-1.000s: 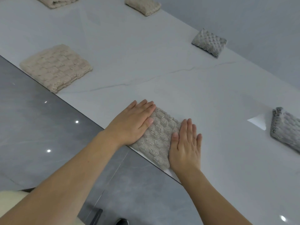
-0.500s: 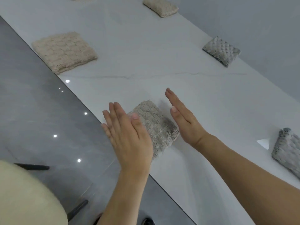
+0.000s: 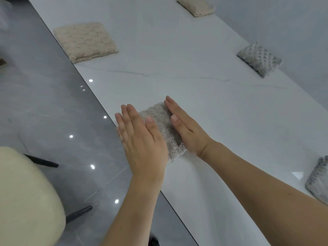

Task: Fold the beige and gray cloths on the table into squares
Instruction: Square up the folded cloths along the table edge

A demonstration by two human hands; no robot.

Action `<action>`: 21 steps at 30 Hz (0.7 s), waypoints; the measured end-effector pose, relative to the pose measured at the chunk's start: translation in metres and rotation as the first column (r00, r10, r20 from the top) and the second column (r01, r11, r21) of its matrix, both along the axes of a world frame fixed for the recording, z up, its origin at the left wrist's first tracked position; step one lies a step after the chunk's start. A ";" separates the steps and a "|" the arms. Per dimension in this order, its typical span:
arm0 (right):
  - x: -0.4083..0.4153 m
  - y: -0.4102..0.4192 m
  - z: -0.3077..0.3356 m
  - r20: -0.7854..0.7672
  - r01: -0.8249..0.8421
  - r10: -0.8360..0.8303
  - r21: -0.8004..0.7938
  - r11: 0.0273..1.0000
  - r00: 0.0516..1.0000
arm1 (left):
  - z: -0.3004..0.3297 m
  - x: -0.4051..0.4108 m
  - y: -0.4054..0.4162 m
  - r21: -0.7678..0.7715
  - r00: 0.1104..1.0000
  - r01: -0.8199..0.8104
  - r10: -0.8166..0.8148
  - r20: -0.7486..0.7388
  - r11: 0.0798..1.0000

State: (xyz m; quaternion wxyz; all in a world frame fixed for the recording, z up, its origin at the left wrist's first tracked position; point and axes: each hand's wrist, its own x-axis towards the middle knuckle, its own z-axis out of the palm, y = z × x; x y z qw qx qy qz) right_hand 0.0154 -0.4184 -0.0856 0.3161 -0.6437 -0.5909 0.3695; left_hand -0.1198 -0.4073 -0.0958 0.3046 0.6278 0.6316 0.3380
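My left hand (image 3: 143, 139) and right hand (image 3: 184, 128) stand flat-fingered against opposite sides of the folded cloth (image 3: 162, 128), grasping nothing, at the near edge of the table (image 3: 177, 75). I'd squeeze evenly inward, palms parallel, so the sides square up without the cloth buckling.

Folded cloth (image 3: 162, 125) partly behind left hand (image 3: 142, 139); right-edge gray cloth (image 3: 318, 181) cut off.

A home dining room, by the white marble tabletop (image 3: 177, 82), glossy gray floor tiles (image 3: 44, 103) and cream cushioned chair (image 3: 23, 201).
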 end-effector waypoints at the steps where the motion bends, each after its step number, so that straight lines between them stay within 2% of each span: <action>1: 0.000 0.000 -0.001 0.029 -0.001 0.001 0.002 1.000 1.000 | -0.002 0.000 -0.001 -0.004 0.999 0.011 -0.011 -0.035 1.000; 4: -0.001 0.002 -0.007 0.284 -0.059 0.056 0.001 0.998 0.957 | -0.016 -0.005 -0.002 0.002 0.979 0.031 -0.030 -0.203 1.000; 7: 0.003 0.001 -0.016 0.566 -0.095 0.104 -0.044 0.994 0.818 | -0.025 -0.013 -0.001 0.010 0.960 0.028 -0.024 -0.280 1.000; 9: 0.011 -0.004 -0.017 0.645 -0.052 0.089 -0.075 0.996 0.759 | -0.023 -0.018 0.002 0.008 0.949 0.021 -0.017 -0.316 1.000; 11: 0.020 -0.014 -0.017 0.670 0.006 0.050 -0.081 0.997 0.741 | -0.015 -0.021 0.006 0.060 0.929 0.046 -0.021 -0.368 0.997; 13: 0.027 -0.029 -0.014 0.616 0.112 -0.060 -0.047 0.993 0.786 | -0.005 -0.016 0.011 0.101 0.912 0.152 -0.100 -0.399 0.983; 16: 0.028 -0.060 0.001 0.365 0.394 -0.360 -0.020 0.919 0.859 | 0.009 0.004 0.012 0.116 0.878 0.378 -0.316 -0.359 0.919; 18: 0.027 -0.079 0.012 0.235 0.546 -0.527 -0.020 0.838 0.817 | 0.016 0.019 0.007 0.099 0.826 0.532 -0.489 -0.281 0.841; 21: 0.033 -0.107 0.022 0.145 0.665 -0.657 -0.005 0.747 0.740 | 0.019 0.042 -0.009 0.081 0.678 0.732 -0.714 -0.173 0.676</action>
